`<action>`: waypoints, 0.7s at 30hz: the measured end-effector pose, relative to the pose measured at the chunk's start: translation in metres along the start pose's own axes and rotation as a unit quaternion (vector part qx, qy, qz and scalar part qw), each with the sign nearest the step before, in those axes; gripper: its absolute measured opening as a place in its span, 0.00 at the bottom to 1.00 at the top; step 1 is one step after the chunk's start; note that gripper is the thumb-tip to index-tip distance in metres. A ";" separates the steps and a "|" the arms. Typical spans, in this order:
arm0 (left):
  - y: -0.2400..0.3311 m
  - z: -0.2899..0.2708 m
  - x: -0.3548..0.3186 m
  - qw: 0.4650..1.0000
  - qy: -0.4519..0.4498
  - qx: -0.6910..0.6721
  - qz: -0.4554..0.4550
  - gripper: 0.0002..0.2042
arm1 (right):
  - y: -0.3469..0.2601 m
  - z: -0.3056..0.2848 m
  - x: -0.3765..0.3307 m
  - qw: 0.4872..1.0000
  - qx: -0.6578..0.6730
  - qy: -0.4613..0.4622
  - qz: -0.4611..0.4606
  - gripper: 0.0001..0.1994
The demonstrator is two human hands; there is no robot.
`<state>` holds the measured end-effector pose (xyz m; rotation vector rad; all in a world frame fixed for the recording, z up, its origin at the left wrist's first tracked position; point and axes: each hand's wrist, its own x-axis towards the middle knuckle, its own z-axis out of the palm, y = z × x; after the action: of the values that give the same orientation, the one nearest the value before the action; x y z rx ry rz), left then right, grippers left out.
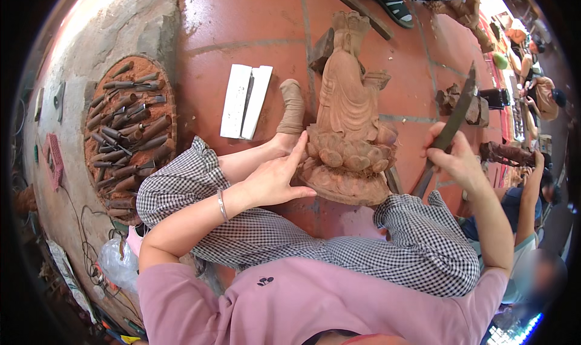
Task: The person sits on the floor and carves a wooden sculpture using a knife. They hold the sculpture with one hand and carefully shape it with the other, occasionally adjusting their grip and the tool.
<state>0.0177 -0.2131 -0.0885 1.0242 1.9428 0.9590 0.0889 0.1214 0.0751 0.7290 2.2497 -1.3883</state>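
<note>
Right now you are steadying the wooden statue [350, 112] with your left hand [275, 179], its fingers lying open against the carved base, while your right hand [458, 162] is closing its grip around a long dark blade [451, 126]. Standing upright on the tiled floor [242, 24], the statue is sitting left of that blade, nearer your left hand. Far left, a white flat block [244, 101] is lying beside a round tray of chisels [130, 133].

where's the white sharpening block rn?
Head view: the white block lies flat on the red tile floor, left of the wooden statue, between it and the round tray of chisels.
</note>
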 end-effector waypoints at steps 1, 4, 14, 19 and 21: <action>-0.008 0.004 0.001 1.000 -0.005 -0.002 -0.003 0.58 | 0.001 0.008 0.001 1.000 0.015 -0.006 0.015 0.10; -0.028 0.014 0.004 1.000 -0.008 -0.008 0.004 0.62 | 0.005 0.029 -0.003 0.994 0.029 -0.047 0.096 0.08; -0.030 0.019 0.002 0.998 -0.006 -0.066 -0.011 0.61 | 0.028 0.042 -0.006 0.992 0.048 -0.084 0.085 0.09; -0.030 0.022 -0.001 0.997 0.014 -0.076 -0.011 0.60 | 0.030 0.045 -0.001 0.987 0.121 -0.096 0.035 0.10; -0.029 0.023 0.000 0.997 0.022 -0.077 -0.008 0.61 | 0.030 0.047 0.001 0.982 0.161 -0.101 0.008 0.10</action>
<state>0.0278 -0.2186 -0.1244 0.9047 1.8766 1.1128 0.1096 0.0905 0.0336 0.6677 1.8832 -1.7568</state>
